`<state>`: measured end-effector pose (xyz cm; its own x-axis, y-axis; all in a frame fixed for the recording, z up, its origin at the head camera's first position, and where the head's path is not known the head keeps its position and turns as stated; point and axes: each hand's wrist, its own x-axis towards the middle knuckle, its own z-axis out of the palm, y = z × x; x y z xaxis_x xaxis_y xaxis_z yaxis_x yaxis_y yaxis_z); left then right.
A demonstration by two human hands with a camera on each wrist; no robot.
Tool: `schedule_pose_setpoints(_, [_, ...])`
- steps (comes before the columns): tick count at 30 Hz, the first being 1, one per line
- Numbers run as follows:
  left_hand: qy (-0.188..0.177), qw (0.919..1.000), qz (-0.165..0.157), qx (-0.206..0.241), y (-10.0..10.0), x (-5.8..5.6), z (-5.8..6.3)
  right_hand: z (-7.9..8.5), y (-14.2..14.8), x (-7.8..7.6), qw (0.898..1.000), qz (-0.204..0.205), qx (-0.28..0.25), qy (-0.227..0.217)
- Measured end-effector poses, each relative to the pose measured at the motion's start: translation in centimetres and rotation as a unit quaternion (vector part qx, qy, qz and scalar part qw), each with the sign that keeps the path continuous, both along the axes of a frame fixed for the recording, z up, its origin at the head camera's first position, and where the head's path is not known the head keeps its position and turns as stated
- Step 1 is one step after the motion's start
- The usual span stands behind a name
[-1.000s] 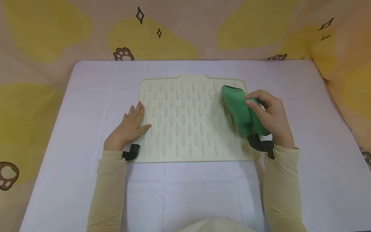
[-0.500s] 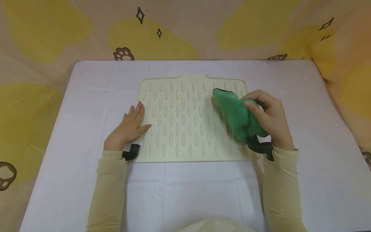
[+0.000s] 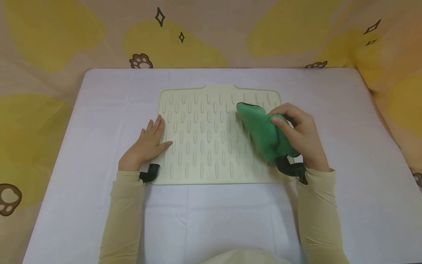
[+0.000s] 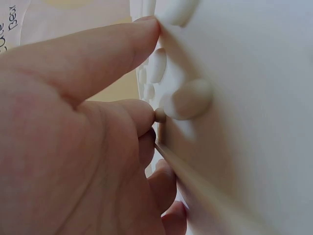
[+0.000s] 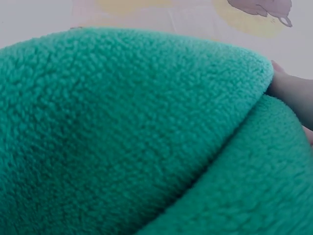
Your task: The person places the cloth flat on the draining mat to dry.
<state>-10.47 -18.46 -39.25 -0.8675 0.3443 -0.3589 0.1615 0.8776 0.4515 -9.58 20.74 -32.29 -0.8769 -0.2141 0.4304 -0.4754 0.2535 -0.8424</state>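
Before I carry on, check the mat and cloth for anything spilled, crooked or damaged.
Nothing stands out: the mat lies straight on the table, with no spill or tear where it shows. The cloth is bunched, but it is in the grip of the right hand.

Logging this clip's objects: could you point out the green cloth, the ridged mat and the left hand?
Green cloth [image 3: 263, 137]: head view, middle of its draped face.
Ridged mat [image 3: 205, 141]: head view, bare middle of its upper surface.
Left hand [image 3: 146, 144]: head view, back of the hand.
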Motion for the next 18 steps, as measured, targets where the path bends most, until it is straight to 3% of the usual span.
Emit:
schedule_pose_setpoints(12, [0.001,1.0,0.001,0.002,0.0,0.0,0.3,0.1,-1.0,0.0,1.0,0.013,-0.001,0.002])
schedule_pose_setpoints(18, [0.005,0.9999,0.001,0.014,-0.1,-0.1,-0.2,0.0,-1.2,-0.1,0.999,0.024,-0.014,0.018])
